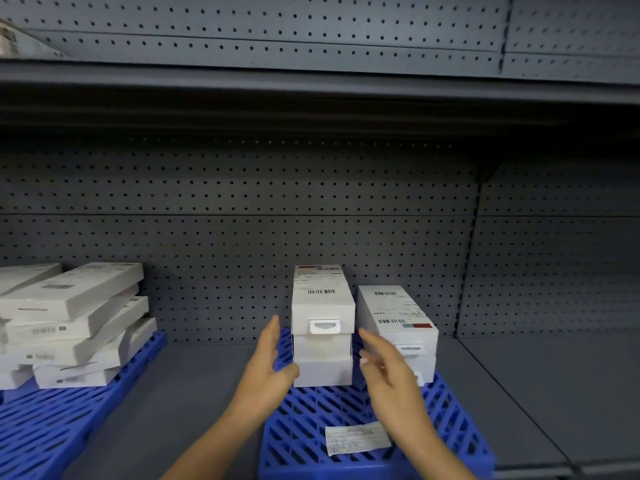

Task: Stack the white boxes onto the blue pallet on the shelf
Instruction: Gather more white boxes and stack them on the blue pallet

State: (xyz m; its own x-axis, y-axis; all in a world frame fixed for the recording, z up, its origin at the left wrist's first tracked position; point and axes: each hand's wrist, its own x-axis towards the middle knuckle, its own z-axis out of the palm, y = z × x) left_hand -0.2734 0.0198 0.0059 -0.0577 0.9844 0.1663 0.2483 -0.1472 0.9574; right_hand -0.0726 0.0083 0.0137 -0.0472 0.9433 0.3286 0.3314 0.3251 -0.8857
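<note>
Both forearms enter from the bottom edge and are cut off there. Beneath them lies the blue pallet [311, 427], resting on the grey shelf [194, 393]. Its front edge runs out of view. A paper label [356, 438] lies on the pallet grid; its print is too small to read.

Left hand [268, 368]: fingers [273, 330] straight and pressed together, holding nothing, just beside the left face of the three-box stack [322, 306]. The thumb lies at the bottom box's lower left corner; contact cannot be confirmed.

Right hand [388, 372]: blurred, fingers [372, 341] loosely spread, holding nothing. It covers part of the two-box stack [394, 317], hiding most of the lower box.

Both stacks of white boxes stand at the rear of the pallet, close to the perforated back panel [242, 220], with a narrow gap between them. Barcode stickers show on the top boxes; the text is illegible.

At far left, a second blue pallet [52, 420] carries a pile of flat boxes [69, 323] laid unevenly; both are cut off by the frame edge. The upper shelf [311, 84] casts shadow on the panel beneath it.
</note>
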